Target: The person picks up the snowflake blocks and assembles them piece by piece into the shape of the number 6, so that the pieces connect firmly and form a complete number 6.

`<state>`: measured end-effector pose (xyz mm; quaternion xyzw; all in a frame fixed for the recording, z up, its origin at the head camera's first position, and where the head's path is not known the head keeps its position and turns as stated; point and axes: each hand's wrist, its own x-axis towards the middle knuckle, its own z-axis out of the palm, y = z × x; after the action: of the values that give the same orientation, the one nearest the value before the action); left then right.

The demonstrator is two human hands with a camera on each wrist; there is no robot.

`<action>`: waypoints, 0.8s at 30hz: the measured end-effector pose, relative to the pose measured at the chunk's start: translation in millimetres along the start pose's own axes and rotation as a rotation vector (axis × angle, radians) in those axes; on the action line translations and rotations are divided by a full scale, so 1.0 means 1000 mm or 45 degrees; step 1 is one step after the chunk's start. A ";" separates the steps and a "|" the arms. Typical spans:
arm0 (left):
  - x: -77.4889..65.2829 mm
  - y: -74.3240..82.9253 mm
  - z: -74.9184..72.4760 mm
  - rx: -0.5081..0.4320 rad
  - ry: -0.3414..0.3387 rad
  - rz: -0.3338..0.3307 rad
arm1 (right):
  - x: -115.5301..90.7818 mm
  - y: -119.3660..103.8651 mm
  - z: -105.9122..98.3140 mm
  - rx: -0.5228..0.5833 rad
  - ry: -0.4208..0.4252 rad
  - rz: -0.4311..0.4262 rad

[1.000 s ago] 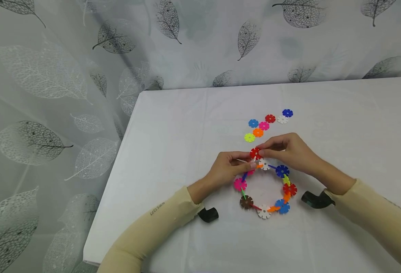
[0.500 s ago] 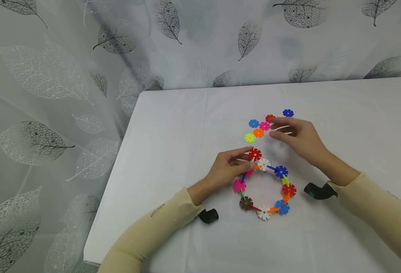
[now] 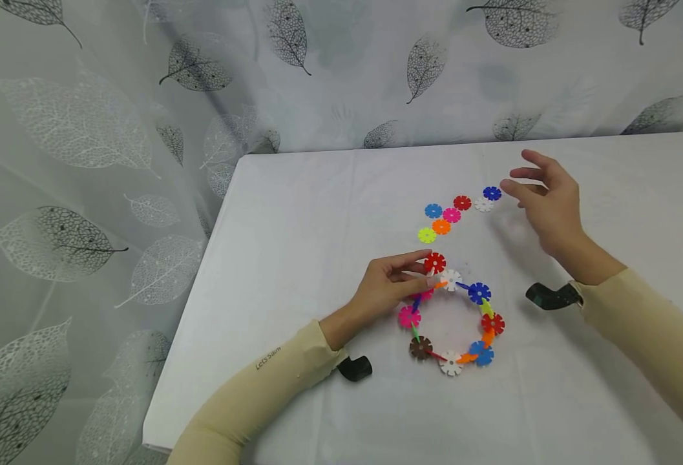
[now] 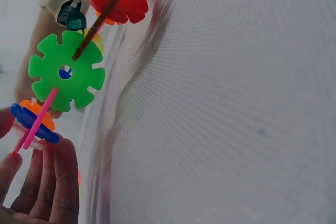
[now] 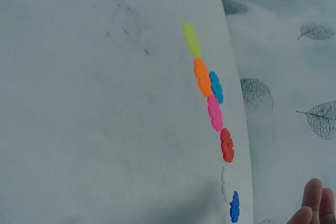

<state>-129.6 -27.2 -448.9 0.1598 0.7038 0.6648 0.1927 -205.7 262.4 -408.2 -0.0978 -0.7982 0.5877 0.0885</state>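
A ring of interlocking notched plastic discs in mixed colours lies on the table, with its light blue disc (image 3: 481,353) at the lower right. At the ring's far left part my left hand (image 3: 390,281) pinches it between thumb and fingers, beside the upper red disc (image 3: 435,263). From the left wrist, a green disc (image 4: 44,69) and a blue disc (image 4: 32,123) of the ring show near the fingers. My right hand (image 3: 550,200) hovers with loosely bent fingers and nothing in it, just right of a loose dark blue disc (image 3: 492,193).
Several loose discs lie in a slanting row beyond the ring, among them a white disc (image 3: 483,205), a red disc (image 3: 462,203) and a yellow-green disc (image 3: 426,235). They rest on the white-covered table (image 3: 294,213). A leaf-patterned curtain (image 3: 341,77) hangs behind.
My right hand has left the upper red disc and moved away to the right, past the loose discs. The left hand keeps its hold on the ring.
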 end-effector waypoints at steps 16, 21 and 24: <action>0.000 0.000 0.001 0.000 0.018 -0.001 | 0.020 0.027 -0.019 -0.349 -0.123 0.250; 0.000 0.000 0.002 -0.001 0.026 0.017 | 0.024 0.037 -0.020 -0.466 -0.178 0.226; -0.001 0.000 0.003 0.003 0.028 0.026 | 0.025 0.041 -0.018 -0.541 -0.237 0.176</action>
<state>-127.9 -25.3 -449.1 0.1598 0.7049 0.6678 0.1780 -222.9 297.6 -441.0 -0.1142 -0.9001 0.4176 -0.0483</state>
